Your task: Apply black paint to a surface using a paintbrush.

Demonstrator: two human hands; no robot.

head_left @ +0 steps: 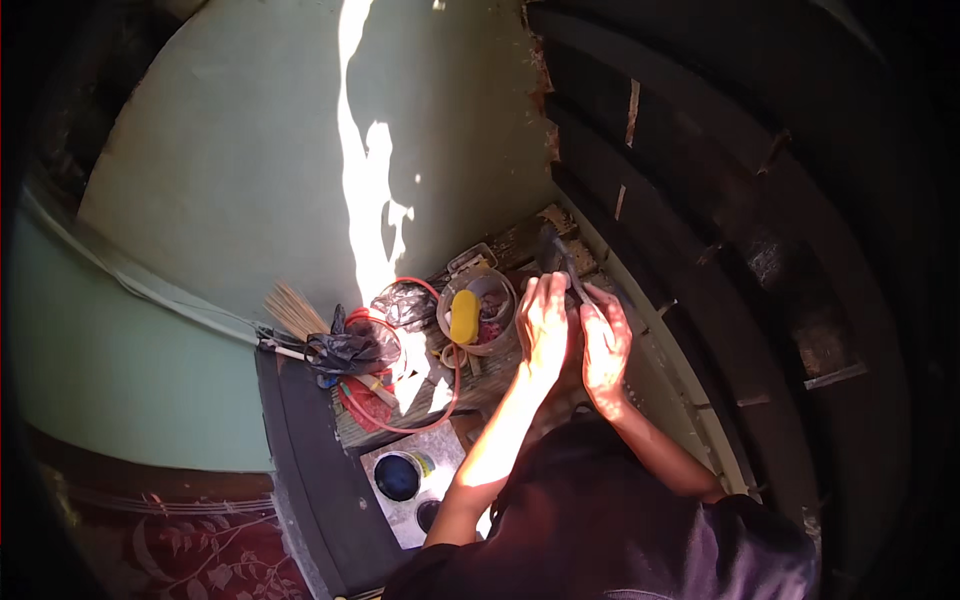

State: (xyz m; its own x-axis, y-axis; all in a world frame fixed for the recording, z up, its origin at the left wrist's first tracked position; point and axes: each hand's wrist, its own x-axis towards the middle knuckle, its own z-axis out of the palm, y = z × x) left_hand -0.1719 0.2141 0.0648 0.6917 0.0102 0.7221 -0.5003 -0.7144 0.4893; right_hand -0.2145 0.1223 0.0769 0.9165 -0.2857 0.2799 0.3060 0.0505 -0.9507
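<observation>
Slim dark tool steadied between two hands

Tool sits right of centre, tilted, broader dark end pointing far and left; exact kind unclear in shadow. Right hand holds its near stretch, thumb side along it. Left hand, fingers bent, comes up just beside it; cannot tell whether it grips or merely touches.

Handling, my judgement: keep the right hand firm as anchor, let left fingertips guide lightly, clear of any edge. Turn the piece toward the sunlight; its far end is hard to read. Mind elbow room: bucket with yellow sponge-like block stands near the left hand, red hose looping farther left.
</observation>
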